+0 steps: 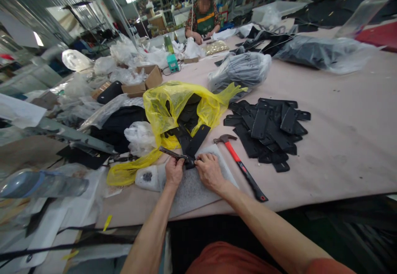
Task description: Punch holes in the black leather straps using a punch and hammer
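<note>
My left hand (175,170) is closed on a dark, narrow flat strip (169,152), one end of which sticks out to the upper left. The fingers of my right hand (210,169) are pinched together at the strip's other end, where it looks bent or folded. Both hands are just above a grey, speckled slab (195,189). Right of them lies a claw hammer (240,164) with a red and black handle. Beyond my fingers, flat black pieces (198,139) with slots spill from a yellow plastic bag (161,104). A small white container (149,177) with dark bits stands left of the slab.
A heap of black slotted pieces (268,129) lies right of the hammer. Behind it sits a clear bag of grey strips (240,73). A plastic bottle (46,183) lies at the left. Across the table a person (204,17) in an apron works with both hands.
</note>
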`<act>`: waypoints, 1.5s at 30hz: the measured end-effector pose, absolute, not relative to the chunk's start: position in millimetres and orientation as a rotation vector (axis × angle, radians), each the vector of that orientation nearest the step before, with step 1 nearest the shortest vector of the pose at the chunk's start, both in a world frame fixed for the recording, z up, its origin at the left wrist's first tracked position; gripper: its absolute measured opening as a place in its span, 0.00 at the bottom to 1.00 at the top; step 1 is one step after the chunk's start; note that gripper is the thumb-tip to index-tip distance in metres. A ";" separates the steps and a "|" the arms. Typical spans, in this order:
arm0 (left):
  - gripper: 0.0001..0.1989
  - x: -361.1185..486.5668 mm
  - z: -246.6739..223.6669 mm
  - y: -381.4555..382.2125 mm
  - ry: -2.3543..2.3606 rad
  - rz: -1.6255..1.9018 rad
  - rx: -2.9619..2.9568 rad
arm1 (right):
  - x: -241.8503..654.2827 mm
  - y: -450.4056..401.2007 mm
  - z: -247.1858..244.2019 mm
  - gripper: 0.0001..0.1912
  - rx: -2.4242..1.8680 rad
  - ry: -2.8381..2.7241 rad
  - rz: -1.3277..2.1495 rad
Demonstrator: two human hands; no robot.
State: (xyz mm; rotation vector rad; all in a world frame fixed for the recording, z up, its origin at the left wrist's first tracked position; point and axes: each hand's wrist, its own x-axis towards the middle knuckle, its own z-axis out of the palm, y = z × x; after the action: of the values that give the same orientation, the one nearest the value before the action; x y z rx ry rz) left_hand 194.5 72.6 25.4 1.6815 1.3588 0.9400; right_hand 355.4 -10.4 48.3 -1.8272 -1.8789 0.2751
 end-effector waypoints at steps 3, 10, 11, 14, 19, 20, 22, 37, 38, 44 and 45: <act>0.11 192.2 26.2 66.0 1.330 0.922 1.756 | 356.0 -10.4 46.3 0.10 -1.798 -1.858 0.319; 0.11 195.7 30.0 62.1 1.386 0.913 1.798 | 380.5 29.0 47.3 0.11 -2.041 -1.425 0.434; 0.11 195.6 29.6 62.4 1.388 0.911 1.800 | 385.2 39.9 49.1 0.13 -2.107 -1.344 0.448; 0.11 195.2 28.8 62.6 1.379 0.921 1.802 | 394.9 72.7 54.9 0.23 -2.200 -1.125 0.551; 0.11 195.4 30.2 61.7 1.350 0.957 1.792 | 394.5 107.5 56.8 0.24 -2.202 -0.865 0.566; 0.11 195.3 30.4 61.6 1.349 0.962 1.789 | 394.6 110.5 56.6 0.22 -2.191 -0.832 0.556; 0.11 195.0 30.0 61.5 1.351 0.966 1.777 | 399.4 112.3 58.2 0.20 -2.140 -0.809 0.534; 0.10 193.4 29.1 63.7 1.376 0.947 1.614 | 492.7 49.2 92.2 0.14 -2.091 -1.225 0.202; 0.10 193.3 29.5 64.0 1.379 0.949 1.614 | 466.3 49.7 83.5 0.14 -2.075 -1.312 0.376; 0.10 192.4 30.3 64.0 1.406 0.961 1.676 | 342.9 71.9 51.1 0.14 -2.066 -1.486 0.713; 0.10 192.1 30.5 63.4 1.414 0.974 1.679 | 335.7 75.9 49.1 0.16 -2.058 -1.460 0.719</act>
State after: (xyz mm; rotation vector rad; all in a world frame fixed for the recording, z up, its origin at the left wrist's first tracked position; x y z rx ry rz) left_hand 192.1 63.4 30.5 1.6792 1.4135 0.9737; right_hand 335.7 75.9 49.1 -2.0578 -1.4603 0.7192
